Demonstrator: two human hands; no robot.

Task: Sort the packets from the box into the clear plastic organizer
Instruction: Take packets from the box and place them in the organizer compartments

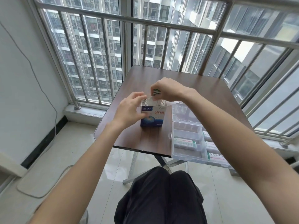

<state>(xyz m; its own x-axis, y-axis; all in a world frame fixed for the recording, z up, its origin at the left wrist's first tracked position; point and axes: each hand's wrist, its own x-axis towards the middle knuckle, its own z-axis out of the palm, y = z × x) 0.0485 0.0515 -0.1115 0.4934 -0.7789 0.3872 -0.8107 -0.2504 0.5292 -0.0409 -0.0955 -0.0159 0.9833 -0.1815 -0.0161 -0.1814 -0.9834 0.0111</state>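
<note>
A blue and white box [152, 118] stands upright and open on the brown table [202, 88], with several packets [148, 102] standing inside it. My left hand [129, 110] grips the box's left side and top edge. Just above the box's opening, my right hand [166, 90] pinches a few packets [156, 91]. The clear plastic organizer [191, 141] lies open to the right of the box, near the table's front right corner, with white packets [186, 143] in some of its compartments.
The organizer's open lid [181, 112] lies flat behind its tray. A metal railing [145, 21] and windows stand right behind the table. My knees in black trousers [161, 194] are under the table's front edge. A cable [48, 97] hangs down the left wall.
</note>
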